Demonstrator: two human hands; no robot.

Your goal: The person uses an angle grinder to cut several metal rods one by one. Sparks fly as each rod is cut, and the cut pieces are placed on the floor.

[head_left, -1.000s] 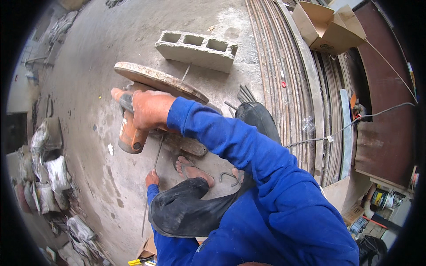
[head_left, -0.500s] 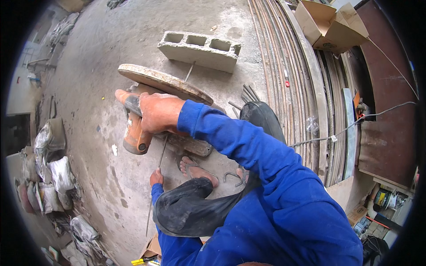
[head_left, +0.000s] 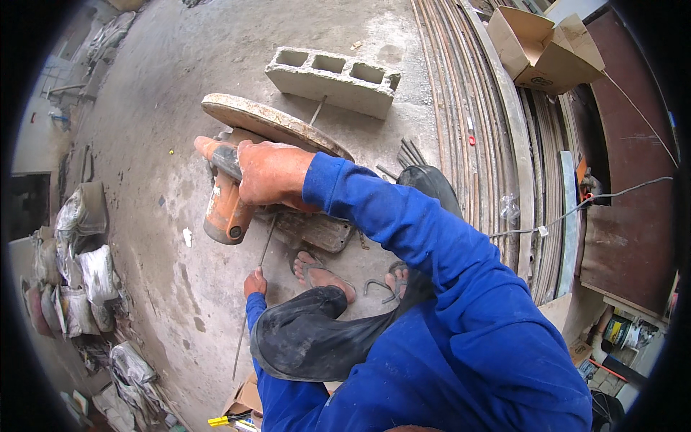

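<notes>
My right hand [head_left: 273, 173] is shut on the handle of an orange cut-off saw [head_left: 224, 209] that stands on the concrete floor. Its round, dust-caked disc guard [head_left: 273, 124] is tilted above the base. Lower down, my left hand [head_left: 253, 282] grips a thin steel rod [head_left: 246, 327] that lies on the floor and runs up under the saw. My foot in a sandal [head_left: 324, 275] rests beside the saw base, with my dark trouser knee in front of it.
A grey hollow concrete block [head_left: 331, 79] lies just behind the saw. Several short rod pieces [head_left: 410, 153] lie to its right. Long metal bars [head_left: 479, 108] run along the right side, with an open cardboard box [head_left: 543, 47] beyond. Filled sacks [head_left: 79, 273] pile up at the left.
My right hand stays on the saw handle and my left on the rod. The view has shifted slightly; nothing else has visibly moved.
</notes>
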